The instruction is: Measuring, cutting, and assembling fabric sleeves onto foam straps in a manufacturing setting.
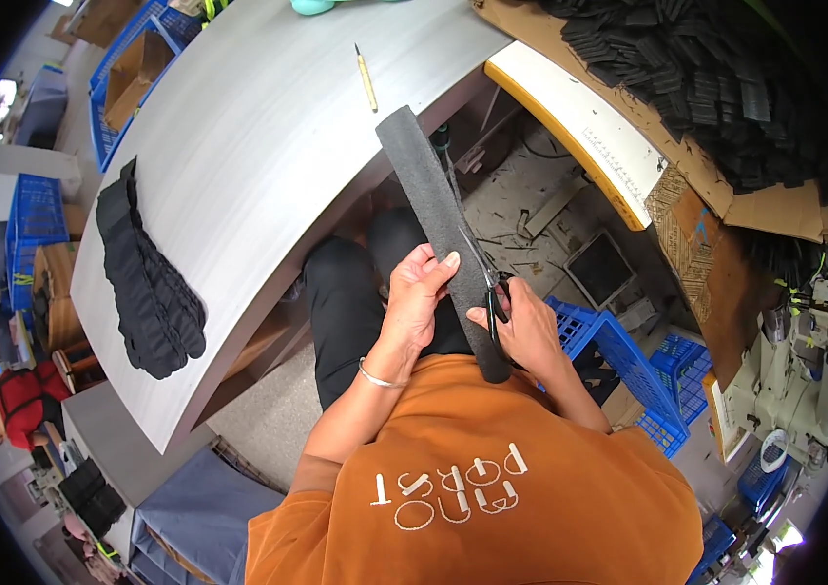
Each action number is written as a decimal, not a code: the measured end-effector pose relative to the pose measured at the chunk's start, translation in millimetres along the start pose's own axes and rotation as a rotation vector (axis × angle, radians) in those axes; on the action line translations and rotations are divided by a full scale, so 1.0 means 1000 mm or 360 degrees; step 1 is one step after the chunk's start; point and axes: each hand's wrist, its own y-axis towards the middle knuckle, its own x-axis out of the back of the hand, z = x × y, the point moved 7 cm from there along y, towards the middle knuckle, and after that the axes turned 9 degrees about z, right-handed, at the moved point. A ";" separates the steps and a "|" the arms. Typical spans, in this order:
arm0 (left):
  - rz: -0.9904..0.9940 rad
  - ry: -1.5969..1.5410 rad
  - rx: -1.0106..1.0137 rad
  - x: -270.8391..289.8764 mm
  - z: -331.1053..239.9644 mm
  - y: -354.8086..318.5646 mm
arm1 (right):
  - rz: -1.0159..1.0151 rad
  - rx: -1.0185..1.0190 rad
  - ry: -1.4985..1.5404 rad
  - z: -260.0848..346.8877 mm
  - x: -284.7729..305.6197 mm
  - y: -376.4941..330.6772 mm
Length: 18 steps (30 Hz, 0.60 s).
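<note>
A long dark grey strip of foam-like material (421, 166) runs slantwise from above my lap to the front of my orange shirt. My left hand (412, 304) grips its left edge near the middle, with the thumb on top. In my right hand (529, 330) is a pair of scissors (491, 327) with black handles. Its blades lie along the strip's right edge, pointing away from me; how far they are apart cannot be made out. A narrow, thinner edge shows beside the strip's far right side.
On the pale table (268, 107) lie a stack of black fabric strips (144, 283) and a slim, pale-handled pointed tool (366, 80). Many black pieces (696, 88) are heaped on cardboard at the far right. Blue plastic crates (628, 375) stand beside my right arm.
</note>
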 end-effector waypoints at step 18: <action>0.0090 0.0034 0.0034 -0.008 0.004 0.004 | -0.0081 0.0012 0.0030 0.004 0.008 0.005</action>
